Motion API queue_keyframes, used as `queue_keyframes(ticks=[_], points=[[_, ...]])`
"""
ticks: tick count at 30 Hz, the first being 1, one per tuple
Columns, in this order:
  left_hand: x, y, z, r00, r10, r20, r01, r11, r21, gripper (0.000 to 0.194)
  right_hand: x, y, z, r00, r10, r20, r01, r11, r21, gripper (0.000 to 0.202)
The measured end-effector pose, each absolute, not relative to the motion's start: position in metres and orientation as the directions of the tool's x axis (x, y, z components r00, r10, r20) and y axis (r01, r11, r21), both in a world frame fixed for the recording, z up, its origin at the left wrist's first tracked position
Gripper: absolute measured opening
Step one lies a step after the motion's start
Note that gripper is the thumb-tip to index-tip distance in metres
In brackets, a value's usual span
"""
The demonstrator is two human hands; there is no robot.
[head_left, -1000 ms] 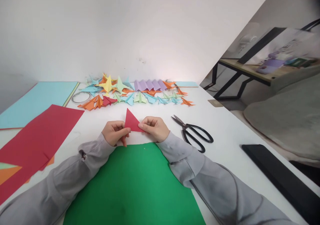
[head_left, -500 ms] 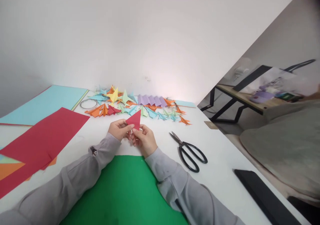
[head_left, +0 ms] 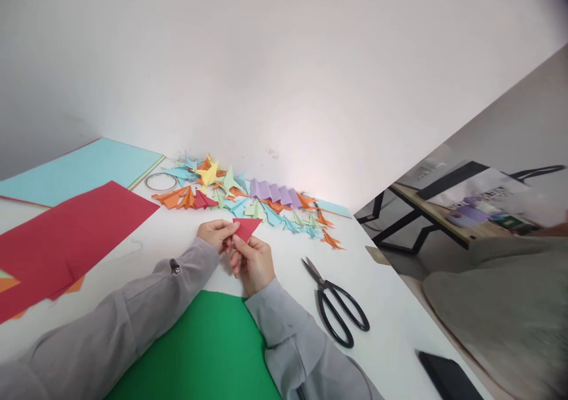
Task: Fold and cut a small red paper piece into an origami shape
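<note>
White table [head_left: 390, 329], coloured paper sheets, plain white wall [head_left: 284, 63]

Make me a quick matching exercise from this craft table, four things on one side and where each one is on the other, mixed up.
Things:
1. red paper triangle
2. scissors
3. green sheet
4. wire ring

Places:
A. under the forearms
B. by the light blue sheet
C. pinched between both hands
D. right of the right hand

Pairs: 1-C, 2-D, 3-A, 4-B
</note>
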State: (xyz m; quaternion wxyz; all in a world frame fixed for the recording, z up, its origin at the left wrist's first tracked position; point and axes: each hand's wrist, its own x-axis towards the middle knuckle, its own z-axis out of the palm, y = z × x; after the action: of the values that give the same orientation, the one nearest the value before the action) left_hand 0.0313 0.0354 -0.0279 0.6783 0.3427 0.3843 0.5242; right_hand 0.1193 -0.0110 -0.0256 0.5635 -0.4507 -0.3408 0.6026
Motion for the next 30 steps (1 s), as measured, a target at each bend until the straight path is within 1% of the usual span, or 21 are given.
queue_keyframes(ticks=[7, 9, 11, 15, 17, 19, 21, 23, 26, 28, 30], points=[[0.029, 0.030, -0.025, 0.158, 0.980, -0.125, -0.387, 0.178, 0.905, 0.041, 0.116, -0.018, -0.028, 0.047, 0.993, -0.106, -0.184, -0.096, -0.978, 0.039], [0.029, 0.030, -0.024, 0.142, 0.981, -0.133, -0.397, 0.180, 0.900, 0.041, 0.115, -0.020, -0.027, 0.075, 0.992, -0.100, -0.133, -0.089, -0.987, 0.040], [0.029, 0.031, -0.024, 0.128, 0.978, -0.164, -0.444, 0.205, 0.872, 0.038, 0.115, -0.022, -0.026, 0.091, 0.991, -0.097, -0.104, -0.087, -0.991, 0.041], [0.028, 0.035, -0.025, 0.095, 0.972, -0.215, -0.529, 0.232, 0.816, 0.029, 0.115, -0.022, -0.027, 0.061, 0.992, -0.108, -0.101, -0.102, -0.990, 0.041], [0.026, 0.035, -0.025, 0.084, 0.976, -0.202, -0.531, 0.215, 0.820, 0.027, 0.115, -0.021, -0.028, 0.054, 0.992, -0.118, -0.125, -0.111, -0.986, 0.041], [0.024, 0.035, -0.024, 0.074, 0.983, -0.167, -0.529, 0.180, 0.829, 0.024, 0.116, -0.019, -0.027, 0.086, 0.988, -0.129, -0.166, -0.114, -0.980, 0.041], [0.022, 0.033, -0.023, 0.057, 0.990, -0.132, -0.498, 0.143, 0.855, 0.022, 0.116, -0.017, -0.026, 0.121, 0.981, -0.153, -0.208, -0.125, -0.970, 0.040], [0.021, 0.031, -0.022, 0.044, 0.994, -0.097, -0.423, 0.106, 0.900, 0.021, 0.118, -0.016, -0.024, 0.097, 0.980, -0.171, -0.215, -0.148, -0.965, 0.038], [0.021, 0.029, -0.021, 0.052, 0.998, -0.031, -0.314, 0.046, 0.948, 0.021, 0.121, -0.016, -0.025, 0.032, 0.991, -0.132, -0.135, -0.126, -0.983, 0.041], [0.023, 0.029, -0.022, 0.086, 0.996, -0.025, -0.300, 0.050, 0.953, 0.023, 0.123, -0.016, -0.028, 0.049, 0.996, -0.081, -0.102, -0.075, -0.992, 0.049], [0.025, 0.029, -0.023, 0.140, 0.988, -0.066, -0.315, 0.107, 0.943, 0.028, 0.125, -0.016, -0.032, 0.087, 0.995, -0.056, -0.099, -0.047, -0.994, 0.054]])
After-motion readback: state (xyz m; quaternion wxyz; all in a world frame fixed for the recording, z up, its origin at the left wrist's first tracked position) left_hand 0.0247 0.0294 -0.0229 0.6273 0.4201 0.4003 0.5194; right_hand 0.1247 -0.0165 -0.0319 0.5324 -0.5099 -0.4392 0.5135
